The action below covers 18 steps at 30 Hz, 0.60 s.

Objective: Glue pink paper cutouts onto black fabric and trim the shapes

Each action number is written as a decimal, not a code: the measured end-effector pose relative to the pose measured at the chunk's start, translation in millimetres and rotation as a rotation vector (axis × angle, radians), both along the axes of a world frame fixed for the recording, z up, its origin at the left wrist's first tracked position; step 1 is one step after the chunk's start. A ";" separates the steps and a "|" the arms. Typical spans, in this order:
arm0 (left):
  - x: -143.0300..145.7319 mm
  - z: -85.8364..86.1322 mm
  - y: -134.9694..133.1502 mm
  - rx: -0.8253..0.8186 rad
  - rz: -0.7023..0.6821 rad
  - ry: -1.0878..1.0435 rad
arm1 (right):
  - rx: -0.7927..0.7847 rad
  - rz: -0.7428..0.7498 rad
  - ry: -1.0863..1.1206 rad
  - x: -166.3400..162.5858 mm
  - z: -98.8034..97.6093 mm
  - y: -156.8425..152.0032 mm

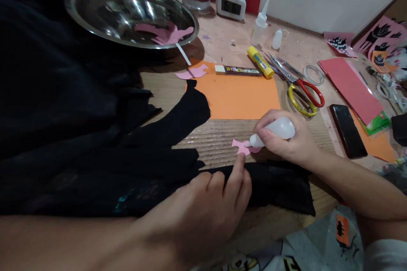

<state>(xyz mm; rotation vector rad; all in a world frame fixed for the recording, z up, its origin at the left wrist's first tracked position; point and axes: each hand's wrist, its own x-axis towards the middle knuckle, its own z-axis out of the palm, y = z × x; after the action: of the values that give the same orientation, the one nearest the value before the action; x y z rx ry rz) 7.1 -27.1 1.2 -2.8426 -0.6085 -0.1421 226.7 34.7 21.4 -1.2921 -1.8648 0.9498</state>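
My right hand (pixel 288 142) is wrapped round a white squeeze glue bottle (pixel 281 128), tilted with its nozzle down on a small pink paper cutout (pixel 243 147). My left hand (pixel 219 199) rests below it, index fingertip pressing the cutout's lower edge against the ribbed brown board (pixel 206 135). The left hand's other fingers are loosely bent and grip nothing. Part of the cutout is hidden behind the right fingers. Black cloth (pixel 178 123) lies left of the cutout and beneath the left hand.
Behind the hands lies an orange sheet (pixel 241 97) with a glue stick (pixel 260 62) and a pencil-lead case (pixel 238 70). Scissors (pixel 297 84) and a phone (pixel 348 131) are to the right. A metal bowl (pixel 95 17) holding pink cutouts (pixel 168 33) stands back left.
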 end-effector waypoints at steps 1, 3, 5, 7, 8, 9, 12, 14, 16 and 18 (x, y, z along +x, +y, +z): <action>-0.2 0.9 0.3 -0.004 -0.003 0.005 | 0.008 0.001 -0.002 0.2 0.3 0.1; -0.3 1.8 0.7 -0.007 -0.003 0.012 | 0.023 0.007 -0.009 0.7 1.6 0.5; 0.2 0.9 0.6 -0.004 0.001 0.001 | 0.024 0.007 -0.025 1.2 3.2 1.0; 1.0 -0.8 0.4 0.002 0.004 0.001 | 0.009 0.005 -0.037 1.3 4.2 1.2; 1.3 -1.5 0.2 0.006 0.002 0.002 | -0.001 0.006 -0.034 1.2 4.3 1.2; 1.4 -2.0 0.2 0.011 0.001 0.003 | -0.009 0.009 -0.023 1.0 4.2 1.3; 0.9 -1.6 0.0 0.027 -0.005 -0.002 | 0.000 0.009 0.013 0.7 3.0 1.7; 0.4 -1.3 -0.3 0.031 -0.010 0.000 | 0.007 0.000 0.015 1.1 2.6 2.1; 0.0 -2.1 -1.0 0.028 -0.012 0.005 | 0.003 -0.003 -0.001 1.6 2.6 2.3; -0.2 -4.3 -1.9 0.027 -0.004 0.000 | -0.008 0.008 -0.014 1.8 2.7 2.4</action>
<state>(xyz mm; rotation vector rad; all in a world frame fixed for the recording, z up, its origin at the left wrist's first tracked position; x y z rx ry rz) 6.9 -29.0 -3.1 -2.8176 -0.5965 -0.1502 228.5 37.2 24.0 -1.3008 -1.8795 0.9558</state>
